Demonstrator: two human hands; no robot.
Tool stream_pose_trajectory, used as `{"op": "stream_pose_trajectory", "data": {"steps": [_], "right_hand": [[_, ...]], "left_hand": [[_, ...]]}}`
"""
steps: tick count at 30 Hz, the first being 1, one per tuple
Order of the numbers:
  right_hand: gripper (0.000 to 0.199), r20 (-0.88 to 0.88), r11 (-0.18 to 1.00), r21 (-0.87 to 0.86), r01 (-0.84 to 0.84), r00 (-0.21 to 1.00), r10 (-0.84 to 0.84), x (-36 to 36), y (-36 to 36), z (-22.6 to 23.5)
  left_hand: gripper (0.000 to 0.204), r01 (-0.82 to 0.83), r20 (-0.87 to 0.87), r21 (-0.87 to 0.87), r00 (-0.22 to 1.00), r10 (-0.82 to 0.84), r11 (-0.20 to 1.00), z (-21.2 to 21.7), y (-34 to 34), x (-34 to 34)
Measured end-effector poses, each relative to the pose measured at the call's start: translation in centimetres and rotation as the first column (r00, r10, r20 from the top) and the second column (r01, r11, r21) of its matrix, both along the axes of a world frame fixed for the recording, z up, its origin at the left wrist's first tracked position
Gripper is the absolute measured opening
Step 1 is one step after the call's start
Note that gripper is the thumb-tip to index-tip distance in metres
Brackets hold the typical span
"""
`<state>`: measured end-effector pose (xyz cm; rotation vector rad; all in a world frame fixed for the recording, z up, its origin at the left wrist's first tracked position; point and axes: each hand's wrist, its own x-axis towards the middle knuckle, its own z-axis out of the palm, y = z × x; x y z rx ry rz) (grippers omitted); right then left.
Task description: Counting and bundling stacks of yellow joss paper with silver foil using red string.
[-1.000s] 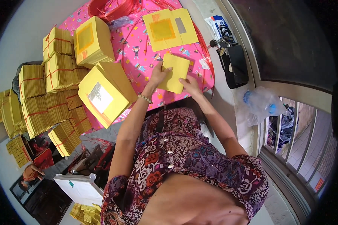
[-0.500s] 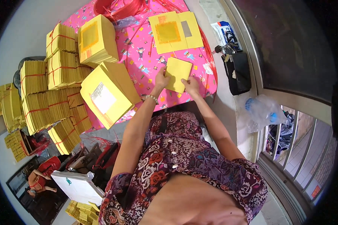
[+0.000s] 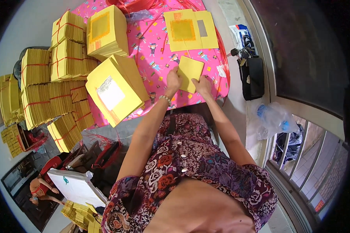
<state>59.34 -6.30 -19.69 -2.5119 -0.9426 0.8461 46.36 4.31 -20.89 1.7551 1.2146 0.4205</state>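
A small folded yellow paper (image 3: 191, 73) is held over the pink patterned tablecloth by both hands. My left hand (image 3: 174, 80) grips its left edge, and my right hand (image 3: 202, 85) pinches its lower right corner; both are closed. Beyond the hands lie two flat yellow sheets (image 3: 205, 39), the nearer-left one bearing a gold square with an orange border. Left of my left hand leans a stack of larger yellow sheets (image 3: 122, 105) with a silver-white square on top. Behind it stands a taller yellow stack (image 3: 118, 33) with a gold square.
Bundles of folded yellow paper tied with red string (image 3: 46, 103) crowd the table's left side. Red plastic strands (image 3: 138, 6) lie at the far edge. On the right ledge are a black phone-like object (image 3: 256, 77), keys (image 3: 234, 51) and a clear plastic bag (image 3: 274, 118). A person (image 3: 41, 186) bends at lower left.
The view has shifted slightly, so the table appears a little higher and further right. Both hands keep their hold on the folded paper. The person at lower left has an arm stretched out.
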Motion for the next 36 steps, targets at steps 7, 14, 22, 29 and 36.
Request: {"op": "stream_pose_trajectory", "data": {"steps": [7, 14, 22, 29, 36], "right_hand": [[0.045, 0.021, 0.995, 0.091, -0.049, 0.999, 0.047, -0.3, -0.3, -1.2], [0.043, -0.189, 0.996, 0.092, 0.017, 0.982, 0.001, 0.7, 0.1, -3.7], [0.056, 0.331, 1.000, 0.025, -0.017, 0.944, 0.008, -3.1, 0.7, 0.9], [0.044, 0.212, 0.867, 0.469, -0.168, 0.974, 0.074, -7.4, 2.2, 7.8], [0.038, 0.139, 0.450, 0.669, -0.592, 0.694, 0.707, -18.6, 7.3, 18.1]], "left_hand": [[0.046, 0.062, 0.010, -0.018, 0.998, -0.062, 0.998, 1.8, 0.7, -1.0], [0.047, 0.070, -0.018, 0.026, 0.997, -0.069, 0.997, 2.5, 1.1, -0.9], [0.051, -0.015, -0.103, 0.215, 0.994, 0.038, 0.977, 1.4, -0.4, -2.8], [0.038, 0.036, 0.230, 0.081, 0.972, -0.053, 0.996, 13.2, -3.5, -11.5], [0.026, -0.214, 0.300, 0.144, 0.940, 0.163, 0.966, 21.1, -6.3, -26.1]]}}
